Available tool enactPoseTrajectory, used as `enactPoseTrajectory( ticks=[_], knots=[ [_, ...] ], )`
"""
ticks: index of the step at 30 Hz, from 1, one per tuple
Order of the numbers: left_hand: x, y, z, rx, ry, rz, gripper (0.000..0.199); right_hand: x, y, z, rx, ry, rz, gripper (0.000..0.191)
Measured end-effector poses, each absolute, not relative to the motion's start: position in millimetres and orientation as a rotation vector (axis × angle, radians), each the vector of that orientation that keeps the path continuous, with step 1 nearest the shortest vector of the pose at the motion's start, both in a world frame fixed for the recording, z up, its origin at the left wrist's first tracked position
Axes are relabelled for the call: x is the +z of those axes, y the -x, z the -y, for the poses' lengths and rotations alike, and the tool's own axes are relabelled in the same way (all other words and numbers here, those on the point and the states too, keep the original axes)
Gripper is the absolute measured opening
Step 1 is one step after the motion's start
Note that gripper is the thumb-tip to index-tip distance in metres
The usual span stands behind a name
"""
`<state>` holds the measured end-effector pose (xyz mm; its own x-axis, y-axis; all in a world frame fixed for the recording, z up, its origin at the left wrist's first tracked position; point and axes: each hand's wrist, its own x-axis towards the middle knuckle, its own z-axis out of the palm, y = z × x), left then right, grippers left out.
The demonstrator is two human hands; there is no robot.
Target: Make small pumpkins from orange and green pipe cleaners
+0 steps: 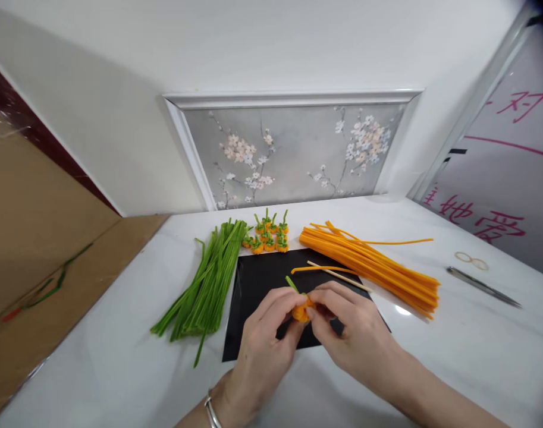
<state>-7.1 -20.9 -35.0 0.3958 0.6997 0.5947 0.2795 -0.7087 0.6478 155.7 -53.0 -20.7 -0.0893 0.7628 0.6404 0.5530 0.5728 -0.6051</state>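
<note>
Between my fingertips is a small orange pipe-cleaner pumpkin [301, 313] with a green stem [291, 283] pointing up and left. My left hand [269, 327] pinches it from the left, wearing a silver bangle at the wrist. From the other side my right hand [349, 324] pinches it too, with thumb and fingers closed. Both hands are over a black mat [253, 297]. Just beyond them, a thin wooden stick [342, 277] and a single orange pipe cleaner [316, 269] lie across the mat. The fingers partly cover the pumpkin.
Left of the mat lies a bundle of green pipe cleaners [209, 285]; right of it, a bundle of orange ones [378, 267]. Several finished little pumpkins [269, 241] stand behind the mat. Tweezers [483, 286] and two rubber bands [471, 260] lie far right. Cardboard [52, 285] borders the left.
</note>
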Motion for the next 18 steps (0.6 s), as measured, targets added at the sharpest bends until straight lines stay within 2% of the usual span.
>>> enactPoseTrajectory(
  ticks=[6, 18],
  knots=[
    [-32.7, 3.9, 21.7, 1.238, -2.120, -0.821, 0.033, -17.8, -158.2, 51.4, 0.255, 1.131, 1.761, 0.016],
    [-28.3, -1.5, 25.5, 1.189, -1.805, -0.823, 0.026, -18.2, -158.3, 51.5, 0.408, 1.209, 1.706, 0.014]
  ],
)
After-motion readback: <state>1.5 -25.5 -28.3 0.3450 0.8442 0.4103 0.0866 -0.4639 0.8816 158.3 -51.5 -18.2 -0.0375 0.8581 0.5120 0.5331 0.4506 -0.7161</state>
